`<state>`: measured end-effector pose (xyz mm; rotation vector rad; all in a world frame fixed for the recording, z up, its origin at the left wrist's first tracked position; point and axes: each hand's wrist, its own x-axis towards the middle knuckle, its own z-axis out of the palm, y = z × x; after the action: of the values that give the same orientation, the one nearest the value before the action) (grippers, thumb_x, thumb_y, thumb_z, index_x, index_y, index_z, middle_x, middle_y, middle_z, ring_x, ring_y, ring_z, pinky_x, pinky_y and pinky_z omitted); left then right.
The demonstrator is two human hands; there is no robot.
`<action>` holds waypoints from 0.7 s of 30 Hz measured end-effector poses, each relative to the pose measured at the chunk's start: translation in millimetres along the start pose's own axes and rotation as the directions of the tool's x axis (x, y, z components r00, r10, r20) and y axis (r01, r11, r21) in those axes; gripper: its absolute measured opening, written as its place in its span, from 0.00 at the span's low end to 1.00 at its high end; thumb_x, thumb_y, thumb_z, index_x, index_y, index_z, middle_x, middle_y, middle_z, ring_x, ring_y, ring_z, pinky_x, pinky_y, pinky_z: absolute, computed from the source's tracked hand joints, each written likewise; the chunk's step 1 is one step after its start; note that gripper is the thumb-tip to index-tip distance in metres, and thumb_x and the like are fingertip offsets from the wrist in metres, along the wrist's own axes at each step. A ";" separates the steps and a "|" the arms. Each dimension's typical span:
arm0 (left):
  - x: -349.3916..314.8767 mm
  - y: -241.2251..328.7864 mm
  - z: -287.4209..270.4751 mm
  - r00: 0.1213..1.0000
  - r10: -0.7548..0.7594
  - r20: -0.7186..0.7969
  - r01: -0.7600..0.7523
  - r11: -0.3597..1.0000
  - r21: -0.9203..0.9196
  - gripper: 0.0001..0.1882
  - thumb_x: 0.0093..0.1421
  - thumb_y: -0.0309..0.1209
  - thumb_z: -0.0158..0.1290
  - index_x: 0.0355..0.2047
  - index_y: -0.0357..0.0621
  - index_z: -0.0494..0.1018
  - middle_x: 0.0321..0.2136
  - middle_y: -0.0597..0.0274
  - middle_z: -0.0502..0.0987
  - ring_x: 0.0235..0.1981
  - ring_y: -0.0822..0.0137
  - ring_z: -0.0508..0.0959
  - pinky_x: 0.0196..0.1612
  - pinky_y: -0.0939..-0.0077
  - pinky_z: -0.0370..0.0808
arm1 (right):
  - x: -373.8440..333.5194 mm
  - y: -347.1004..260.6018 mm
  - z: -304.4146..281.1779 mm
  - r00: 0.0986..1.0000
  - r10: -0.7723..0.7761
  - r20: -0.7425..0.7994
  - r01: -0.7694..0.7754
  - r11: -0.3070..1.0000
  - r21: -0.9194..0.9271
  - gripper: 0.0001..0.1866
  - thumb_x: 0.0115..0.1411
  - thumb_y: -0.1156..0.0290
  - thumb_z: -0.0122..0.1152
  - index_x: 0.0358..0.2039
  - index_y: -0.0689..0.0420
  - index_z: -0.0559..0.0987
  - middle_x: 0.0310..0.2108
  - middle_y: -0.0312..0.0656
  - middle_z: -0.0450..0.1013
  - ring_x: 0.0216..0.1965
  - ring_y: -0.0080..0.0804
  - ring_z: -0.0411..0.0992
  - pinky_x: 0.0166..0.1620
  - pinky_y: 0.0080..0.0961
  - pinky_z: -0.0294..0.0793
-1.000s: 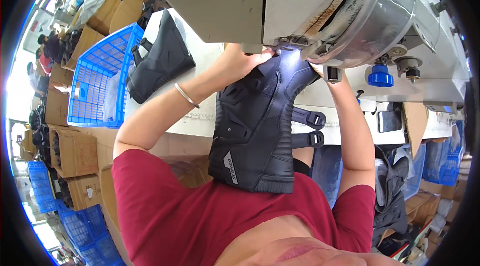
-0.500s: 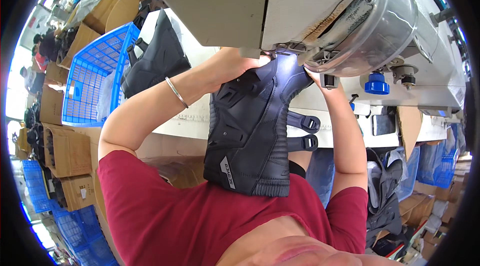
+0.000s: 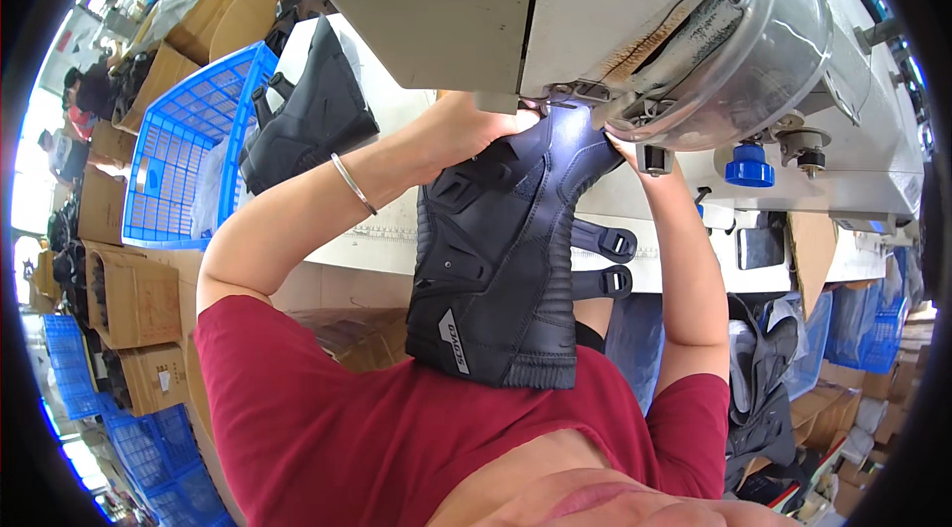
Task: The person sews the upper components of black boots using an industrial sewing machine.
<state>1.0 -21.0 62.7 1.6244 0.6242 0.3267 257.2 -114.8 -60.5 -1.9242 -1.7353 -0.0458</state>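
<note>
A black boot upper (image 3: 496, 259) hangs from beneath the sewing machine (image 3: 635, 31), its ribbed cuff resting against my red shirt. Two black buckle straps (image 3: 603, 241) stick out from its right side. My left hand (image 3: 466, 135), a silver bangle on its wrist, grips the upper's far left edge with fingers closed beside the lit sewing spot. At the opposite edge, my right hand (image 3: 640, 155) pinches the upper with the thumb showing; the machine head hides most of its other fingers. The needle itself cannot be made out.
Another black boot upper (image 3: 315, 116) lies on the white table at the left, beside a blue plastic basket (image 3: 149, 180). A blue knob (image 3: 749, 166) juts from the machine. A dark phone (image 3: 761, 247) lies at right. Cardboard boxes (image 3: 136, 297) stand farther left.
</note>
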 end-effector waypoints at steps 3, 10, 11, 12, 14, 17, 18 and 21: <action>1.2 -9.1 0.2 1.000 0.030 -0.005 -0.030 0.999 -0.038 0.12 0.54 0.27 0.54 0.39 0.38 0.72 0.34 0.65 0.74 0.37 0.73 0.72 0.41 0.78 0.68 | -4.9 8.0 -1.1 1.000 -0.015 0.001 0.015 1.000 -0.001 0.22 0.61 0.53 0.45 0.51 0.52 0.67 0.49 0.44 0.66 0.47 0.35 0.68 0.51 0.35 0.69; -4.1 -10.0 6.3 0.991 0.102 -0.081 -0.103 0.995 -0.015 0.10 0.55 0.27 0.54 0.38 0.38 0.72 0.33 0.65 0.74 0.36 0.74 0.71 0.42 0.78 0.68 | -7.0 22.0 -1.6 0.999 -0.045 -0.022 0.045 0.999 -0.011 0.24 0.61 0.51 0.45 0.51 0.53 0.67 0.50 0.44 0.66 0.47 0.35 0.68 0.51 0.35 0.69; -4.0 -10.1 6.4 0.991 0.105 -0.083 -0.107 0.994 -0.017 0.10 0.55 0.27 0.54 0.38 0.38 0.72 0.33 0.65 0.74 0.36 0.74 0.71 0.42 0.78 0.68 | -3.9 23.0 -1.6 0.999 -0.046 -0.027 0.045 0.999 -0.015 0.24 0.61 0.51 0.45 0.51 0.53 0.67 0.50 0.45 0.66 0.47 0.35 0.69 0.51 0.35 0.69; -4.0 -10.9 6.7 0.990 0.107 -0.088 -0.108 0.994 0.000 0.10 0.55 0.28 0.54 0.37 0.38 0.72 0.33 0.66 0.74 0.36 0.74 0.72 0.42 0.78 0.69 | -5.1 22.2 -0.5 0.998 -0.046 -0.031 0.045 0.999 -0.020 0.24 0.61 0.51 0.45 0.52 0.53 0.67 0.50 0.45 0.66 0.47 0.36 0.69 0.51 0.35 0.69; -3.5 -14.0 6.1 0.988 0.115 -0.098 -0.115 0.993 0.014 0.10 0.56 0.28 0.54 0.37 0.38 0.72 0.33 0.66 0.75 0.36 0.74 0.72 0.42 0.78 0.69 | -1.3 23.5 3.6 0.998 -0.051 -0.040 0.050 0.998 -0.030 0.24 0.61 0.50 0.45 0.52 0.53 0.67 0.50 0.45 0.66 0.47 0.36 0.69 0.51 0.35 0.69; -3.4 -18.1 3.3 0.992 0.078 -0.096 -0.076 0.997 0.029 0.10 0.56 0.28 0.54 0.38 0.37 0.73 0.33 0.65 0.75 0.37 0.74 0.73 0.43 0.78 0.69 | 1.2 23.1 9.2 0.996 -0.069 -0.054 0.067 0.997 -0.042 0.25 0.61 0.50 0.44 0.52 0.53 0.67 0.50 0.45 0.67 0.47 0.36 0.69 0.51 0.35 0.69; -3.3 -16.9 3.3 0.994 0.051 -0.095 -0.049 0.998 0.026 0.12 0.56 0.27 0.54 0.40 0.37 0.73 0.34 0.64 0.76 0.37 0.73 0.73 0.44 0.78 0.68 | -1.8 25.6 8.2 0.996 -0.075 -0.058 0.072 0.996 -0.044 0.25 0.61 0.49 0.44 0.52 0.53 0.67 0.50 0.46 0.67 0.47 0.36 0.69 0.51 0.35 0.69; 3.3 -17.2 1.4 0.996 0.008 -0.087 -0.009 1.000 -0.009 0.14 0.56 0.27 0.55 0.43 0.37 0.73 0.36 0.62 0.76 0.39 0.72 0.73 0.44 0.78 0.69 | 0.8 33.0 3.9 0.995 -0.069 -0.078 0.065 0.997 -0.050 0.26 0.61 0.49 0.44 0.52 0.53 0.67 0.51 0.46 0.67 0.48 0.36 0.69 0.51 0.35 0.69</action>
<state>0.9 -19.5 45.2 1.6107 0.6805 0.4077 286.8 -113.2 -75.6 -1.8706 -1.7602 -0.1868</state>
